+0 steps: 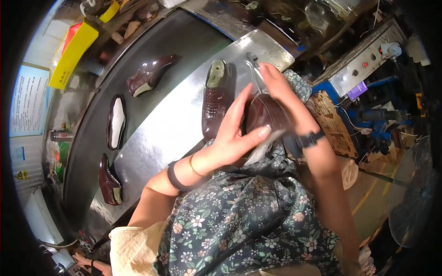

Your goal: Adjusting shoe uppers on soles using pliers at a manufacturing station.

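A dark apron (239, 221) carries white and peach flowers with green leaves, over a cream sleeve (133, 244). The left hand (230, 139) has a thin gold bangle (195, 166) and dark band (173, 177) behind it; the right hand (278, 86), a black strap (311, 139).

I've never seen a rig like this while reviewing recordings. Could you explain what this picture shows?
No robot here: a person's left hand and right hand, seen by a fisheye camera on their head looking down, so straight edges bend. Between the hands is a brown shoe; blur hides the exact grip. A second shoe lies on the metal table. Farther left, a third shoe and a fourth lie on a dark surface; a fifth sits where both surfaces meet.
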`<state>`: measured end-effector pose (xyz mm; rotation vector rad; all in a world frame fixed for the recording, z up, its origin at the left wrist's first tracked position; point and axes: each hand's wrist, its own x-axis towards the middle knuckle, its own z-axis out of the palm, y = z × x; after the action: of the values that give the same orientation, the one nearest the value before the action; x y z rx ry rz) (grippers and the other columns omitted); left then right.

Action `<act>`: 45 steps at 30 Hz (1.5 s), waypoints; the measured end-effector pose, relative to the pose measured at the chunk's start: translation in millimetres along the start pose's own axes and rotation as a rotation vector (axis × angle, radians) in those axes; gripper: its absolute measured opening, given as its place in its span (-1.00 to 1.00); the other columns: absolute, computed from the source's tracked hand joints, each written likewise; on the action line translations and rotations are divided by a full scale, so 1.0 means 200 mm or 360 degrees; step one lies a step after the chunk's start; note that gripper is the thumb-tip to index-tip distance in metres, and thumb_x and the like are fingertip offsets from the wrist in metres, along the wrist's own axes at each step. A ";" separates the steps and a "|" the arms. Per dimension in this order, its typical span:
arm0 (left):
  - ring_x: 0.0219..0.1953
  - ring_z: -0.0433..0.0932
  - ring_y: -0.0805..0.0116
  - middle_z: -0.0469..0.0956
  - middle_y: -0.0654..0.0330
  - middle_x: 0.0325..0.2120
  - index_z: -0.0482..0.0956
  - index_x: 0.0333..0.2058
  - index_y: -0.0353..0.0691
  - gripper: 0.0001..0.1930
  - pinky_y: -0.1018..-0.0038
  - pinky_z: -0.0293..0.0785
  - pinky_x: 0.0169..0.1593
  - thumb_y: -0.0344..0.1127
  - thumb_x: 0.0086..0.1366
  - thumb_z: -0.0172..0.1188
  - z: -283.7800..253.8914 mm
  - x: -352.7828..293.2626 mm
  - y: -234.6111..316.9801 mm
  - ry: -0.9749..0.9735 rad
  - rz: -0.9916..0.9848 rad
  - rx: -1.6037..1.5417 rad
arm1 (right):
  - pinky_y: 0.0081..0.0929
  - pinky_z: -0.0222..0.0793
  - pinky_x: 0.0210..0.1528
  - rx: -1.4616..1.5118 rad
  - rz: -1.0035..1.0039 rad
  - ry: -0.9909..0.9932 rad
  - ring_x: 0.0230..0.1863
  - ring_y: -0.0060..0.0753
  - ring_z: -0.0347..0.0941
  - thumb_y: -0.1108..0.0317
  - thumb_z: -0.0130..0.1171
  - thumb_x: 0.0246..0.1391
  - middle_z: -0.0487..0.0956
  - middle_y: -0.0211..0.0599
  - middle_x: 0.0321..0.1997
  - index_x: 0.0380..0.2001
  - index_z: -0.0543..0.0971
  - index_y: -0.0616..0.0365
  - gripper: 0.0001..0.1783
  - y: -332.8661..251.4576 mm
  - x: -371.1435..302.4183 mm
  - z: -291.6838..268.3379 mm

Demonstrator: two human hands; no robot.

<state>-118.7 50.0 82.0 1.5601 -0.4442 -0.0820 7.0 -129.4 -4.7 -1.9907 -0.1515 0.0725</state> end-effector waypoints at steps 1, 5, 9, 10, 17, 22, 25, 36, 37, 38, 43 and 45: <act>0.10 0.37 0.05 0.38 -0.08 0.04 0.24 0.19 -0.40 -0.28 0.28 0.24 0.19 -0.03 0.20 0.24 -0.01 0.01 0.01 0.0065 0.0204 0.0120 | -0.27 0.19 0.26 0.0551 0.0125 -0.0176 0.21 -0.07 0.35 -0.18 -0.27 0.31 0.45 0.09 0.14 0.14 0.36 0.33 -0.27 -0.08 -0.10 -0.03; -0.07 0.43 0.14 0.46 0.07 -0.19 0.48 -0.19 -0.28 -0.49 0.31 0.32 0.05 0.09 0.13 0.25 0.00 0.01 0.04 -0.0127 0.0341 -0.0029 | -0.35 -0.08 0.39 0.1101 -0.0112 -0.0582 0.36 -0.24 0.11 -0.28 -0.48 0.31 0.20 0.03 0.36 0.30 0.13 0.40 -0.10 -0.46 -0.63 -0.09; -0.20 0.54 0.04 0.52 0.07 -0.26 0.42 -0.20 -0.25 -0.31 0.23 0.41 -0.05 0.19 -0.11 0.43 0.08 -0.07 0.07 -0.0492 0.0479 -0.0082 | -0.25 -0.11 0.39 0.0938 -0.0188 -0.0150 0.42 -0.08 -0.01 -0.17 -0.24 0.31 0.06 0.15 0.40 0.35 -0.11 0.43 -0.09 -0.63 -0.89 -0.15; -0.16 0.54 0.10 0.51 0.04 -0.21 0.40 -0.16 -0.28 -0.24 0.29 0.42 -0.03 0.25 -0.10 0.42 0.10 -0.08 0.08 -0.0535 0.0383 -0.0092 | -0.23 -0.10 0.39 0.0846 -0.0174 -0.0208 0.44 -0.06 -0.05 -0.16 -0.19 0.29 0.05 0.20 0.39 0.36 -0.17 0.42 -0.07 -0.64 -0.95 -0.18; -0.01 0.41 0.35 0.42 0.14 -0.10 0.31 0.03 -0.30 -0.47 0.46 0.32 0.08 -0.21 0.18 0.30 0.37 -0.05 0.12 -0.0753 0.0099 -0.0437 | -0.41 0.20 0.22 0.0688 0.0551 -0.0321 0.21 -0.40 0.25 -0.04 0.20 0.11 0.34 -0.19 0.18 0.36 0.04 0.22 -0.07 -0.51 -1.21 -0.47; 0.12 0.35 0.25 0.41 0.09 0.02 0.44 0.00 -0.32 -0.64 0.38 0.17 0.23 -0.42 0.23 0.22 0.21 0.00 0.03 -0.0288 0.0307 -0.0242 | -0.37 0.24 0.26 0.1175 0.1253 -0.0039 0.19 -0.27 0.38 0.20 0.12 0.00 0.40 -0.03 0.22 0.23 0.26 0.47 -0.23 -0.30 -1.30 -0.57; 0.04 0.43 0.10 0.46 0.01 -0.04 0.49 -0.13 -0.30 -0.69 0.31 0.30 0.13 -0.41 0.14 0.26 -0.12 0.03 -0.12 0.0336 0.0475 0.0670 | -0.33 0.37 0.17 0.1468 0.0732 0.0215 0.12 -0.24 0.45 0.06 0.10 0.07 0.46 -0.02 0.15 0.20 0.29 0.41 -0.24 -0.22 -1.28 -0.60; -0.17 0.61 -0.04 0.59 -0.11 -0.18 0.19 0.19 -0.24 -0.22 0.25 0.53 -0.09 -0.14 0.06 0.39 -0.42 0.08 -0.56 0.0546 -0.0571 0.1206 | -0.44 0.32 0.12 0.0338 -0.0052 0.0636 0.07 -0.28 0.44 0.31 0.29 0.03 0.51 0.00 0.07 0.15 0.37 0.35 -0.36 0.14 0.58 -0.21; -0.17 0.61 -0.04 0.59 -0.11 -0.18 0.19 0.19 -0.24 -0.22 0.25 0.53 -0.09 -0.14 0.06 0.39 -0.43 0.08 -0.56 0.0607 -0.0609 0.1252 | -0.31 0.25 0.21 -0.0098 -0.0183 0.0762 0.20 -0.05 0.34 0.29 0.30 -0.01 0.41 0.14 0.17 0.13 0.39 0.31 -0.36 0.13 0.63 -0.13; -0.19 0.62 0.07 0.59 -0.06 -0.20 0.24 0.15 -0.28 -0.29 0.30 0.54 -0.13 -0.17 0.10 0.37 -0.46 0.09 -0.55 0.0635 -0.0651 0.0805 | -0.27 0.21 0.25 -0.0133 -0.0308 0.0775 0.27 0.05 0.27 0.30 0.29 -0.01 0.35 0.17 0.23 0.10 0.40 0.30 -0.40 0.09 0.60 -0.06; -0.29 0.61 0.36 0.59 0.09 -0.24 0.45 -0.02 -0.35 -0.60 0.45 0.57 -0.16 -0.18 0.29 0.12 -0.37 0.10 -0.39 0.0693 -0.0805 -0.1107 | -0.32 0.14 0.31 0.1164 -0.0002 -0.0395 0.33 -0.30 0.18 0.24 0.29 0.10 0.03 -0.11 0.45 0.40 -0.10 0.19 -0.02 -0.22 -0.14 0.21; -0.12 0.56 0.31 0.55 0.09 -0.12 0.41 0.04 -0.33 -0.57 0.37 0.49 0.00 -0.11 0.36 0.05 -0.21 0.13 -0.31 0.0602 -0.0746 -0.1092 | -0.42 0.26 0.21 0.1508 0.0266 -0.0364 0.21 -0.44 0.28 0.38 0.27 0.06 0.11 -0.21 0.40 0.43 -0.11 0.02 0.00 -0.33 -0.39 0.18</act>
<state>-66.4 80.4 28.7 0.9378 0.2447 -0.2653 -79.0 -81.7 38.5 -1.0399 -0.0729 0.4029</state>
